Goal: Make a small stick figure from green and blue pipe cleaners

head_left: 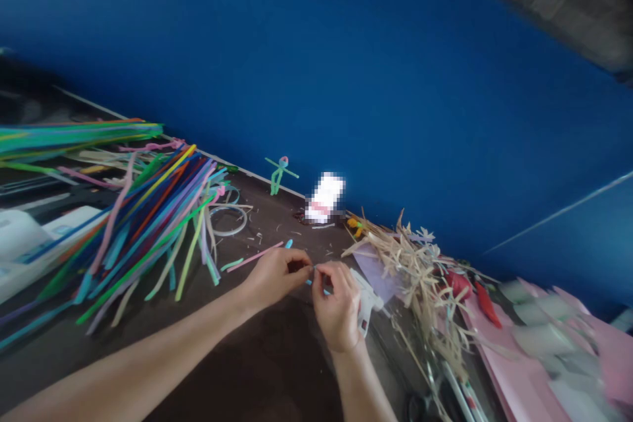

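My left hand (277, 275) and my right hand (339, 308) meet above the dark table, their fingertips pinching a short light blue pipe cleaner (325, 291). Much of that piece is hidden by my fingers. A white hot glue gun (366, 300) lies just beyond and partly under my right hand. A loose pink pipe cleaner (254, 257) lies just past my left hand. Farther away, a small green and pink pipe cleaner figure (279, 173) stands by the wall.
A large fan of multicoloured pipe cleaners (148, 231) spreads across the left of the dark table (267, 356). A tape ring (227, 219) and dried straw strands (410, 270) lie nearby. Pink paper sheets (524, 369) lie at right, against a blue wall (316, 59).
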Demonstrator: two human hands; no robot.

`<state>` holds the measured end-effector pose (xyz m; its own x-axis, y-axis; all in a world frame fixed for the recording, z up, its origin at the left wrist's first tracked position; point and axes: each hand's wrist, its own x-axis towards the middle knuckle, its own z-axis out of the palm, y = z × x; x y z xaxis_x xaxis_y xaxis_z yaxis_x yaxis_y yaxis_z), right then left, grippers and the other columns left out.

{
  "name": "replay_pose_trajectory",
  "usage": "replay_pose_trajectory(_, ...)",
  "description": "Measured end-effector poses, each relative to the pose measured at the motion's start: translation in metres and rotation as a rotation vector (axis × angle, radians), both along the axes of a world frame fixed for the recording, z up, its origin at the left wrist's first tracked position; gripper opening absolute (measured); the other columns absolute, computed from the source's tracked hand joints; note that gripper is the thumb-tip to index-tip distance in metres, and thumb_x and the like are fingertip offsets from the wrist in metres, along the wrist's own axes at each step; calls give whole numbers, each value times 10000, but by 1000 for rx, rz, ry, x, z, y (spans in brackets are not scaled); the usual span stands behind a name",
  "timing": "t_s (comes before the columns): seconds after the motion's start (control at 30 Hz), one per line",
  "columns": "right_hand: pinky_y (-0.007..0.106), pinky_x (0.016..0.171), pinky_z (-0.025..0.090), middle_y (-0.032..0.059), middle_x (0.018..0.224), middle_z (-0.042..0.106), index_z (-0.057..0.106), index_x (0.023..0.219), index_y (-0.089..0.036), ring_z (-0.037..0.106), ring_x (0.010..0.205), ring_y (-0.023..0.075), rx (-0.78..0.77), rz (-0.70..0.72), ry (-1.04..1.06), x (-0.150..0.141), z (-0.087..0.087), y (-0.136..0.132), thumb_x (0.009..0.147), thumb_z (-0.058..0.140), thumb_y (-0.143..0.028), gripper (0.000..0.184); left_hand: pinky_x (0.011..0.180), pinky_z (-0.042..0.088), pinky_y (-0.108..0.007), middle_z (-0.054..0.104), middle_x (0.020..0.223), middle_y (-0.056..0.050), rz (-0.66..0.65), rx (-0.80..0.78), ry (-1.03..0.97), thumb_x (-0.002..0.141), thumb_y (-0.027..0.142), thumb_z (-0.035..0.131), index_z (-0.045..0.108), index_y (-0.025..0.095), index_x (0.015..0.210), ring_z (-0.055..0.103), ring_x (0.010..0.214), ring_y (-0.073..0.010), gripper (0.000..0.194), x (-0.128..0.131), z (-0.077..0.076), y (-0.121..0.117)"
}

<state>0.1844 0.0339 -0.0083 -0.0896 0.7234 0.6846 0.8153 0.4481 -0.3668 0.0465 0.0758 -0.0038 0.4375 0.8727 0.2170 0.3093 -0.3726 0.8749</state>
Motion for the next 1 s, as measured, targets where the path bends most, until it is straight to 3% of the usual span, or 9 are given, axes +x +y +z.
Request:
replay_pose_trajectory(0.2, 267, 613, 414, 35, 677, 559, 545, 753, -180, 525, 659, 147, -18, -2, -10, -2, -2, -1, 782, 423, -112, 143, 477, 299, -178, 502, 531, 34, 16, 7, -25, 718, 236, 465, 605, 147, 651, 406, 511, -78, 179, 0, 1, -1)
replay_pose_trajectory(0.5, 277, 654, 424, 61, 746, 600, 565, 914, -160, 564, 712, 161, -38, 15, -159, -3, 1, -4, 798, 398, -85, 217, 493, 315, -183, 541, 541, 29, 66, 55, -52, 724, 242, 468, 617, 154, 675, 422, 505, -80, 180, 1, -8, 4)
replay_pose_trajectory(0.73, 262, 636, 427, 57, 690, 597, 598, 922, -169, 575, 671, 156, -40, 4, -200, -2, 4, -4, 803, 400, -108, 239, 548, 361, -198, 613, 632, 8, 38, 76, -17, 749, 240, 453, 625, 168, 733, 509, 575, -106, 188, 1, -3, 3)
replay_pose_trajectory(0.83, 268, 656, 433, 65, 736, 613, 606, 922, -177, 576, 699, 159, -84, 44, -58, -1, 3, -3, 809, 406, -139, 232, 565, 376, -207, 630, 669, 4, 29, 104, 27, 760, 261, 456, 620, 181, 750, 538, 608, -119, 183, 0, -1, 3)
replay_pose_trajectory(0.93, 258, 624, 444, 60, 779, 624, 607, 892, -176, 575, 694, 156, -152, 21, 268, 1, -1, 2, 805, 435, -202, 195, 585, 384, -223, 646, 719, -3, 47, 176, 82, 769, 277, 460, 614, 191, 777, 565, 652, -138, 177, -1, 0, 1)
replay_pose_trajectory(1.0, 233, 521, 429, 42, 709, 617, 606, 848, -159, 557, 592, 139, -248, -17, 503, 3, -6, 6, 797, 457, -263, 189, 618, 391, -236, 652, 762, -14, 52, 250, 111, 781, 275, 455, 609, 194, 804, 581, 698, -150, 176, -2, 0, -1)
